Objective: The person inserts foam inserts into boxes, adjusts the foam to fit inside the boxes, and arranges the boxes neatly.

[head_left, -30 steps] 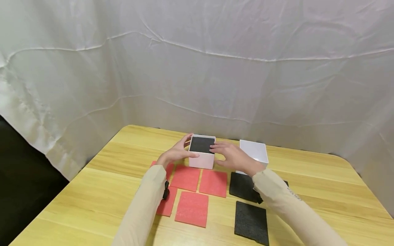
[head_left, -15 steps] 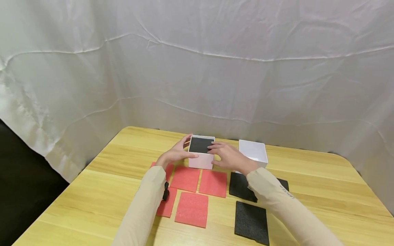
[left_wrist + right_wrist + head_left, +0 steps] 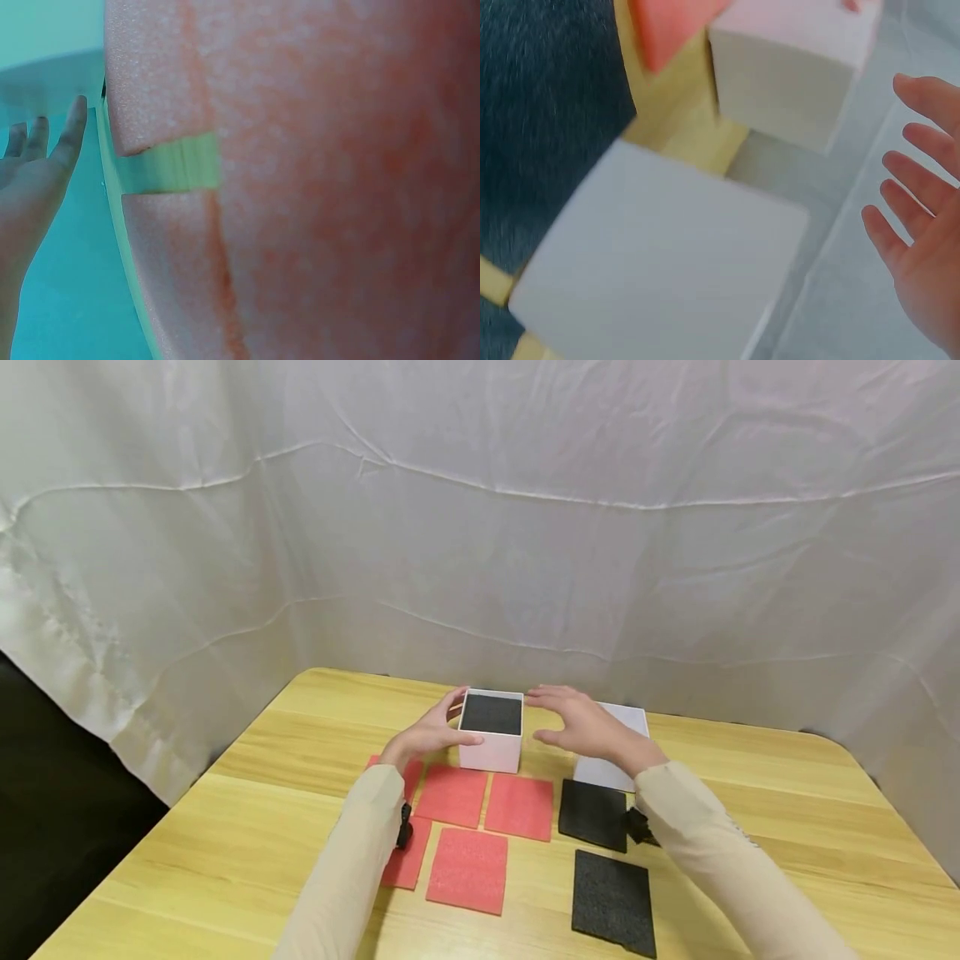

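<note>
- White square box (image 3: 491, 732), black foam inside, sits mid-table beyond red foam squares (image 3: 468, 821).
- Left hand (image 3: 431, 733) cups its side; right hand (image 3: 581, 727) hovers alongside, fingers straight, slightly spread.
- Second white box (image 3: 609, 752) and black foam squares (image 3: 603, 852) lie right.

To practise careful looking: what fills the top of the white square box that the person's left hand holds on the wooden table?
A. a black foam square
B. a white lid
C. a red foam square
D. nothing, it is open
A: the white square box held by the left hand shows a black foam square in its opening.
</note>
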